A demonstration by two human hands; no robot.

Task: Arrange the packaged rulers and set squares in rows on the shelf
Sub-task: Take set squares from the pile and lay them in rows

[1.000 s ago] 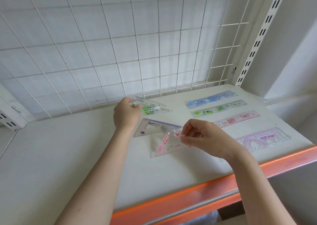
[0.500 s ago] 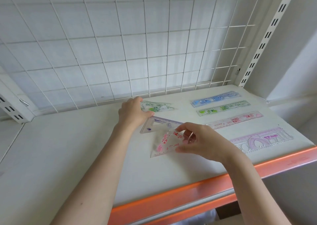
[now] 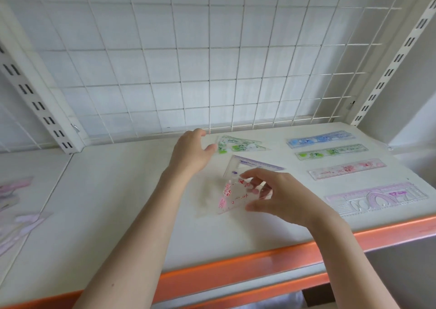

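Head view: my right hand pinches the red set square to square it at 6 o'clock of the purple set square; left hand relaxed, fingertips at the green set square.

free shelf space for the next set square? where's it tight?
Bare: shelf left of both hands, to the left upright; also the front strip by the orange edge. Crowded: right end, four rulers, and mid-shelf around the set squares.
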